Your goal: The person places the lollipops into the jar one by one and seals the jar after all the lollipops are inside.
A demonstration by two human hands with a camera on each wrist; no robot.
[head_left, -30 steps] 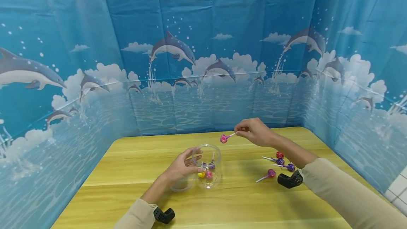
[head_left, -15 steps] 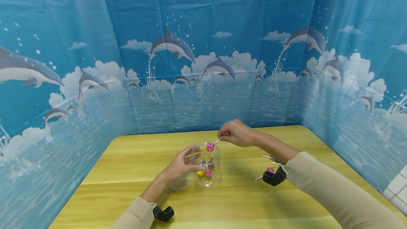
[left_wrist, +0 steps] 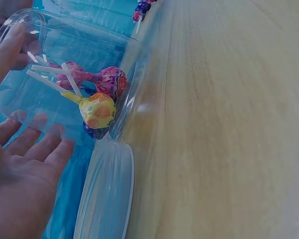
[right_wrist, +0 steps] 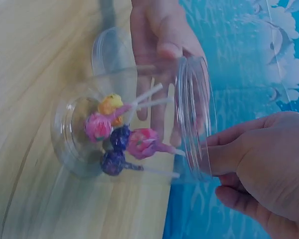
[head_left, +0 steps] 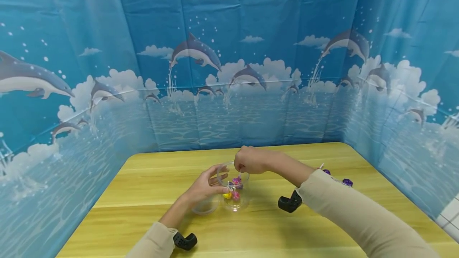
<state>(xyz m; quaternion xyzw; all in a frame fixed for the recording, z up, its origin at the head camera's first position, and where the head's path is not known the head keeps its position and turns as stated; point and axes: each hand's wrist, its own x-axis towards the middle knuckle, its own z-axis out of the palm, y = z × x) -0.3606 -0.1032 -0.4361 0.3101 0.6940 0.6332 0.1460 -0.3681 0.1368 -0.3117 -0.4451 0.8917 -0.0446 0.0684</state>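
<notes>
While left hand (head_left: 202, 188) holds jar (right_wrist: 72, 149) | lollipops (left_wrist: 97, 110) lie inside | lid (left_wrist: 104, 199) beside

An upright clear jar (right_wrist: 72, 129) holds wrapped lollipops (left_wrist: 98, 110).

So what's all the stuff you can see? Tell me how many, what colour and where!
Jar: one, clear, upright on the table
Yellow lollipop: one, yellow-orange, inside the jar
Pink lollipops: two, pink, inside the jar
Purple lollipops: two, dark purple, inside the jar
Loose lollipops: at least two, purple, by the right sleeve, which may hide more
Lid: one, clear, beside the jar
Table: one, yellow wood-look, underneath
Backdrop: one, blue with dolphins, around the table
Floor: one patch, white, far right
Wrist pieces: two, black, at the cuffs
Sleeves: two, beige, on both arms
Left grip: one, bare, holding the jar
Right grip: one, bare, at the jar's mouth, seemingly pinching a pink lollipop's stick
</notes>
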